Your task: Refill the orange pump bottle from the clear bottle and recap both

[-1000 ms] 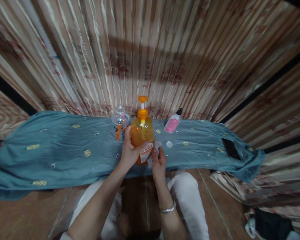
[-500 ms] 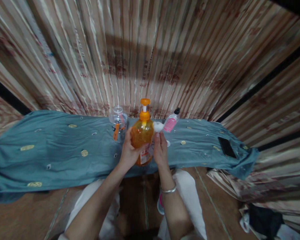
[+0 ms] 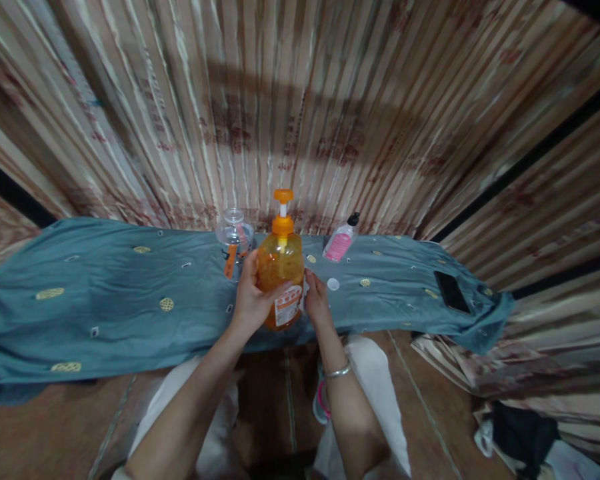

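An orange pump bottle (image 3: 280, 263) with a white and orange label stands nearly upright in front of me. Around its left side wraps my left hand (image 3: 254, 299), thumb across the front. Closed at the bottle's right side is my right hand (image 3: 317, 300), pinching a white wad (image 3: 306, 288), tissue or cloth, that mostly hides behind the fingers and touches the bottle. Behind my left hand stands a clear jar (image 3: 235, 237) with an orange tag. To the right, a clear pump bottle (image 3: 339, 243) with a pink label and black top leans at an angle.
A teal patterned cloth (image 3: 115, 280) covers the narrow table. A small white disc (image 3: 333, 285) lies right of my right hand, and a black phone (image 3: 451, 292) lies near the right end. Striped curtains (image 3: 290, 100) hang close behind the table.
My right hand has brought the white wad down from the bottle's upper right to its lower right side. The bottle has turned slightly, so more of its label shows.
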Tool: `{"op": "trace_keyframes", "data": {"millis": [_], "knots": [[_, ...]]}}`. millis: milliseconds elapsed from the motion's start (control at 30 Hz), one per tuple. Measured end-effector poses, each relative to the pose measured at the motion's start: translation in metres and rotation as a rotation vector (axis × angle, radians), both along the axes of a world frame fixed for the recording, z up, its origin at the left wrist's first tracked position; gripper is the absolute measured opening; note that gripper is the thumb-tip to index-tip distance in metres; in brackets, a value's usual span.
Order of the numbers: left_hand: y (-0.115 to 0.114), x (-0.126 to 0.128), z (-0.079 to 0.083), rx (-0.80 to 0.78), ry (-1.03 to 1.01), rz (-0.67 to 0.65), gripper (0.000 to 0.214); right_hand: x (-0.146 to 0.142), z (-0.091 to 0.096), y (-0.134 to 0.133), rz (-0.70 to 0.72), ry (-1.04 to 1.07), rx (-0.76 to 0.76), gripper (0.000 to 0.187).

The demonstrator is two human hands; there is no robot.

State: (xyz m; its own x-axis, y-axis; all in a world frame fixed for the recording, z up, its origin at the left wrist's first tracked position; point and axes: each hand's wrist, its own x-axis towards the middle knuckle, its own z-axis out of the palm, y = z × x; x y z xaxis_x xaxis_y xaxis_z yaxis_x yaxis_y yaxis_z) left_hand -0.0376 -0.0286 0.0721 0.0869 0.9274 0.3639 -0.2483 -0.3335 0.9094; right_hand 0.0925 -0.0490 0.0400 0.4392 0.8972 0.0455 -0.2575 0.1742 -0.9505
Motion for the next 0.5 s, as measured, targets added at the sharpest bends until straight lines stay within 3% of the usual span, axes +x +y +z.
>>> {"op": "trace_keyframes", "data": {"millis": [267, 500], "knots": [[-0.003, 0.000, 0.002, -0.024, 0.009, -0.027, 0.080, -0.012, -0.045, -0.010, 0.164, 0.310, -0.161, 0.022], [-0.004, 0.001, 0.003, -0.018, 0.040, -0.058, 0.082, -0.027, -0.052, -0.020, 0.318, 0.543, -0.211, 0.033]]}}
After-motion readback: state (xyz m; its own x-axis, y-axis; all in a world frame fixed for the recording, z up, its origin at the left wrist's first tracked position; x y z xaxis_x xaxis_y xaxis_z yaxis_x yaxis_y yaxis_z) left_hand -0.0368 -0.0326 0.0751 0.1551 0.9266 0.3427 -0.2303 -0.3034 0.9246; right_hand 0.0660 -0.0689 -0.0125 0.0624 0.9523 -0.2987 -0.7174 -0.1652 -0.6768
